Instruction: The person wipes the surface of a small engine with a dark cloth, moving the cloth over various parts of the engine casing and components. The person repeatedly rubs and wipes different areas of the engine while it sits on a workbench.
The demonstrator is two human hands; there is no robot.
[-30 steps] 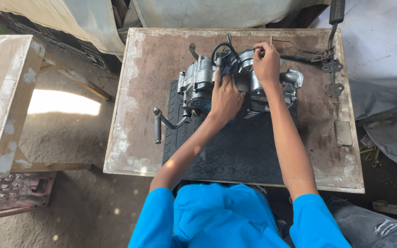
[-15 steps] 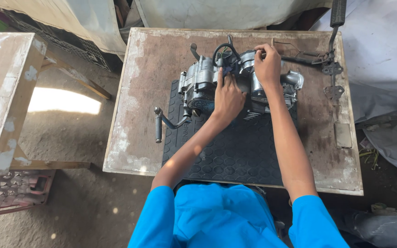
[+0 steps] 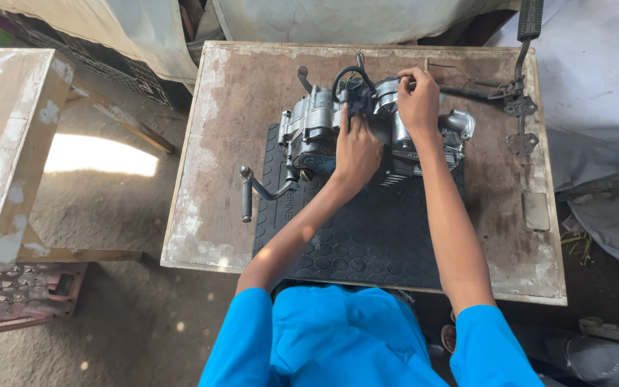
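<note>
Item: grey motorcycle engine [image 3: 317, 129], upper centre of the frame, standing on my black rubber mat [image 3: 374, 236], which lies on the worn wooden table [image 3: 216, 143]. My left hand [image 3: 356, 147] lies flat on the engine's top, fingers together and pointing toward the far edge, index finger stretched to a black hose loop [image 3: 345, 75]. My right hand [image 3: 418, 100] is curled over the engine's right half, fingertips bent down on the casing; whether it pinches anything I cannot tell. Kick-start lever [image 3: 252, 190] juts from the engine's lower left, over the mat's edge. Metal pedal linkage [image 3: 514, 100], upper right of the table. Small wooden stand [image 3: 8, 143], left edge of the frame.
</note>
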